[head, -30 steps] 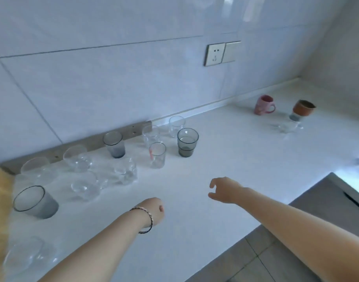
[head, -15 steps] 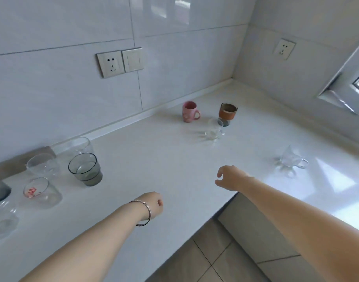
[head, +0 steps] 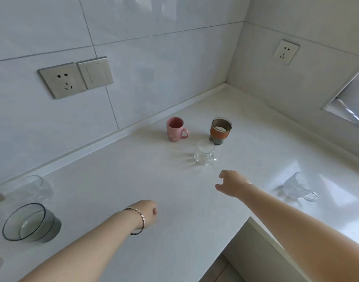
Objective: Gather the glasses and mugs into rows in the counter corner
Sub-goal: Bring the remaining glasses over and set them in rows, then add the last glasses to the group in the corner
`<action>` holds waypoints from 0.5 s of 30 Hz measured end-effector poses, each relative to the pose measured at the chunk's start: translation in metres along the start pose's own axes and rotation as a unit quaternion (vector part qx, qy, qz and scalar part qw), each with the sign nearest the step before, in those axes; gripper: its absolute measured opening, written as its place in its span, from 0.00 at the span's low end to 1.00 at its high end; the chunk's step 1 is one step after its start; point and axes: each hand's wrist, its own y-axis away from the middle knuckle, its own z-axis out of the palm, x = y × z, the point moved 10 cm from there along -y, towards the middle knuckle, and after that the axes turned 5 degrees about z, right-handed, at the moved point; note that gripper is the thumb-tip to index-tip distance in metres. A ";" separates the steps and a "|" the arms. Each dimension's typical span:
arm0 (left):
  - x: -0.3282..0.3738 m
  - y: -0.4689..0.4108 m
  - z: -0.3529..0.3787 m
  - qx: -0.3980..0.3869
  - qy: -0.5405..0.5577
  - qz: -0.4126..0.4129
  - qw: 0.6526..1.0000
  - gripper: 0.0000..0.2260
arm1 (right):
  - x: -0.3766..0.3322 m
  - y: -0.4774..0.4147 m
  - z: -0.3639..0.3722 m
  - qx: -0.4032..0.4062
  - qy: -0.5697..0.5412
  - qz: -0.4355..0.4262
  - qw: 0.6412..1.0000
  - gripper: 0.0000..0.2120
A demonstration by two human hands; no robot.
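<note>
- The clear mug [head: 205,152] stands upright on the surface [head: 113,180], ahead of the right hand [head: 231,183] and apart from it. It is the item nearest that hand. Its handle points right.
- The banded cup [head: 220,131] stands just behind the clear mug. Whether the two touch cannot be told.
- The pink mug [head: 177,129] stands upright to the left of the banded cup, apart from it and near the back wall. Its handle points right.
- A second clear mug [head: 298,187] stands to the right of the right forearm, beside a sunlit patch.
- A smoked glass [head: 29,222] and a clear glass [head: 32,189] stand at the far left, well apart from the left hand [head: 149,210].
- Right hand: raised over the surface, fingers loosely curled, thumb apart from the forefinger. It holds nothing.
- Left hand: seen from the back, with a bracelet [head: 137,220] at the wrist. The fingers are folded under and out of sight, so how tightly they close cannot be told. No item is seen in it.
- The front edge [head: 262,231] of the surface passes under the right forearm and turns at an inside corner there.
- The two walls meet at the corner [head: 225,84] behind the banded cup.
- Bare surface lies between the hands and the three grouped items, and between those items and the corner.
</note>
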 end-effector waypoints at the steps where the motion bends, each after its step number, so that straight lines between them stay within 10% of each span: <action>1: 0.002 -0.008 -0.005 0.001 0.002 0.000 1.000 0.08 | -0.002 -0.010 -0.005 0.003 -0.006 0.002 1.000 0.24; 15: 0.001 -0.060 -0.006 0.053 0.127 -0.143 0.980 0.04 | -0.072 -0.154 -0.035 -0.028 0.039 -0.170 0.984 0.51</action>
